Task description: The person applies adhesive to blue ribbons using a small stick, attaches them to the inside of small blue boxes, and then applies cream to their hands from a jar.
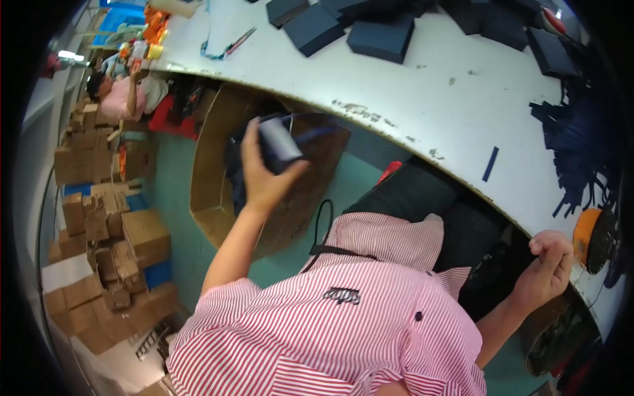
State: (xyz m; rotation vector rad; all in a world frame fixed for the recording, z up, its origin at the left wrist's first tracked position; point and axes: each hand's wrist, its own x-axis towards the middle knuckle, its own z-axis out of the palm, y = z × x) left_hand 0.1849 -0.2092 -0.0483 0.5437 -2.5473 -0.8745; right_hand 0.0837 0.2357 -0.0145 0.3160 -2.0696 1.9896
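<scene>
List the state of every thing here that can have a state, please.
cardboard carton: open, below the table edge.
left hand: grip shut on dark blue piece, above the carton.
right hand: closed fist, beside the table.
dark boxes: lying scattered on the table.

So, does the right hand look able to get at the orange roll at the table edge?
Probably yes: the right hand, clenched, sits close beside the orange roll at the edge of the table, with nothing visible between them.
</scene>
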